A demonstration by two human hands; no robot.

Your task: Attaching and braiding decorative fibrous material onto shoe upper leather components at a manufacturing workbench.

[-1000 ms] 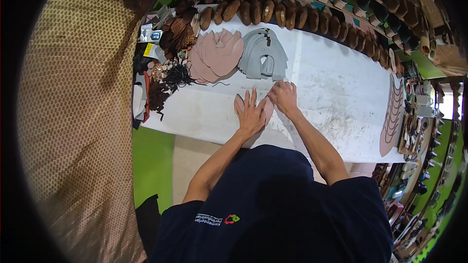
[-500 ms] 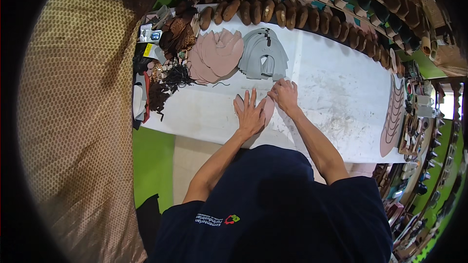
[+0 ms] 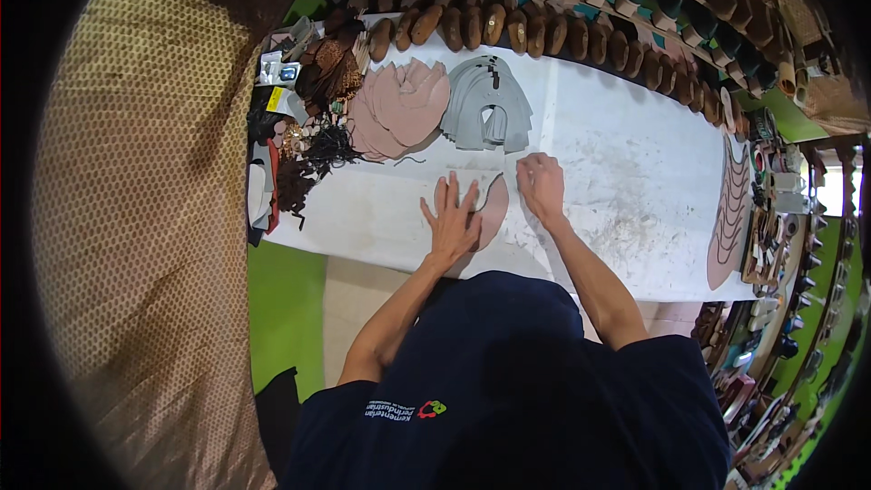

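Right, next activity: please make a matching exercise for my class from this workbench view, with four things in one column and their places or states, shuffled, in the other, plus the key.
Things
1. Brown shoe lasts
2. Pointed pink piece
3. Grey cut pieces
4. Black strips

Places or states
A. Between the left hand and the right hand
B. In a tangle toward the left end of the white table
C. In a row along the table's far edge
D. Fanned out, just right of the pink pile

Pairs: 1-C, 2-A, 3-D, 4-B
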